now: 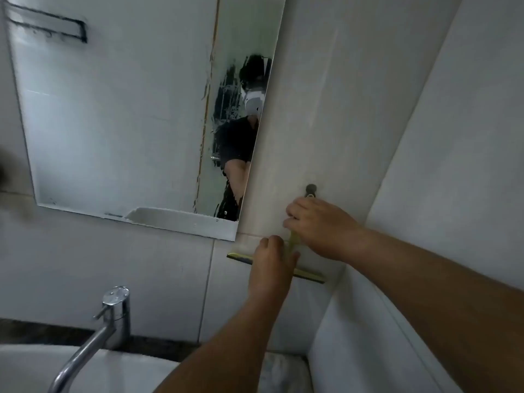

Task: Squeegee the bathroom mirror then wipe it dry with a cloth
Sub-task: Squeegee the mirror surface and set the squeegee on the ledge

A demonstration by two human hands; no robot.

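- Pale wall tiles (326,109) fill the bathroom, with a mirror (113,123) fixed on the far wall to the left of the hands.
- Most of the mirror glass looks hazy; a clearer strip near its right edge reflects a person in a dark top.
- On the tiles just right of the mirror's lower right corner, a small dark hook (311,189) sticks out.
- A yellow-green squeegee (310,276) hangs below that hook, handle up, its blade running across the tiles at a slight tilt.
- Right hand (320,225) is curled around the top of the handle, just under the hook, holding it.
- Left hand (272,268) lies flat over the middle of the blade with loosely spread fingers, touching it; whether it grips the blade I cannot tell.
- At near left stands a chrome tap (110,316) over a white basin (119,373), with a dark counter strip behind.
- No brand, label or writing can be read anywhere.
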